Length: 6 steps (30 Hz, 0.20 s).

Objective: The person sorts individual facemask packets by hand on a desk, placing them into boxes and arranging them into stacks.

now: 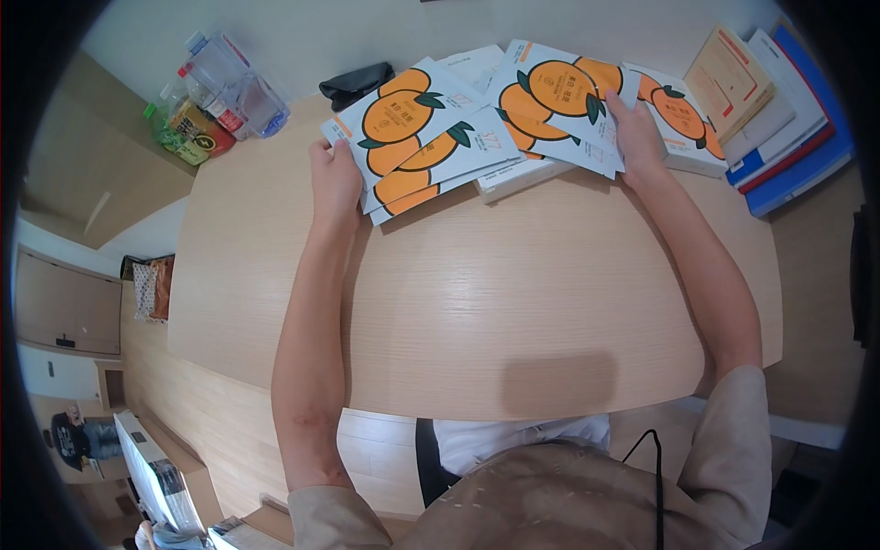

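My left hand [337, 181] grips several flat white sachets [396, 117] printed with oranges and green leaves, fanned out, thumb on top at their left edge. Another fan of the same sachets [553, 103] is in my right hand [637, 136], pinched at its right edge. Both fans are raised at the far side of the table. Under and behind them, partly hidden, lies a white box [522, 180]. Just right of my right hand sits a white box with an orange print [678, 115].
Plastic bottles [220, 96] stand at the table's far left. A black pouch [356, 85] lies by the wall. Blue folders, papers and a tan booklet [731, 78] lean at the far right. The wooden table [458, 302] curves along its near edge.
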Tool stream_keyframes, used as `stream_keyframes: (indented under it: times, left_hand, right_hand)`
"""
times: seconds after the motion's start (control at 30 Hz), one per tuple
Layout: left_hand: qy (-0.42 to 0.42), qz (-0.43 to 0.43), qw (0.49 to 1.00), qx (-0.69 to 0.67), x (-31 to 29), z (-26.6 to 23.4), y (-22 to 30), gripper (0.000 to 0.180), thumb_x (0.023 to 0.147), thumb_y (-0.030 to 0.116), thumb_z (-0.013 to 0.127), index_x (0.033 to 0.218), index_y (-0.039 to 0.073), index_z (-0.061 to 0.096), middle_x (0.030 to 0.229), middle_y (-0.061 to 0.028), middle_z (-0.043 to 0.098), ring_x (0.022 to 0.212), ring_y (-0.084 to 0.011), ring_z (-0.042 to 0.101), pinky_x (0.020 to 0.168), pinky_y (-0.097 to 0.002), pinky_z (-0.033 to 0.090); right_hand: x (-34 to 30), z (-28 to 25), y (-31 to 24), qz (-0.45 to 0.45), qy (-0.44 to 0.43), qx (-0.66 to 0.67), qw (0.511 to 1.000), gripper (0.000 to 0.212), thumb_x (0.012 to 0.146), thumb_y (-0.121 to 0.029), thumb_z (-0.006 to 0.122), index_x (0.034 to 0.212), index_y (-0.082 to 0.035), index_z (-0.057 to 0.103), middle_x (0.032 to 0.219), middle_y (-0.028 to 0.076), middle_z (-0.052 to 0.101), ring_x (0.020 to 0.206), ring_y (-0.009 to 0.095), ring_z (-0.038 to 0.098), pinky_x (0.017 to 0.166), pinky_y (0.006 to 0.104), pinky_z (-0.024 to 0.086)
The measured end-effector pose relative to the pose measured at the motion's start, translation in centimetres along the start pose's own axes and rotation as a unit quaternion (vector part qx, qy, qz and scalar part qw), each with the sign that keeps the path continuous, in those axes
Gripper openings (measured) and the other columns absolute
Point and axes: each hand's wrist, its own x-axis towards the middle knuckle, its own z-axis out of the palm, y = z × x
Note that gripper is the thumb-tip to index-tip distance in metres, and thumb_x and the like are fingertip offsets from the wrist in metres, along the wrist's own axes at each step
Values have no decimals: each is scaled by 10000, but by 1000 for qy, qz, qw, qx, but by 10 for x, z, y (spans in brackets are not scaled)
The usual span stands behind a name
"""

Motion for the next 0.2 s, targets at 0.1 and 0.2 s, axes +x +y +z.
stream_keyframes:
  times: [0.1,0.2]
  left_hand:
    - [15,-11,1000,-1,-2,2,1,293,1003,180,383,1219,-19,368,1133,-185,547,994,-204,569,829,-327,487]
    - [18,8,999,34,1,-2,-1,314,998,180,399,1239,-16,350,1146,-194,541,995,-212,569,850,-334,481]
  right_hand:
    - [-5,2,-6,12,9,0,1000,301,962,-264,531,1120,-10,497,935,70,659,733,115,665,625,267,554]
    - [-1,2,-4,35,45,14,998,336,962,-249,526,1217,-31,508,959,70,668,753,133,672,638,279,552]
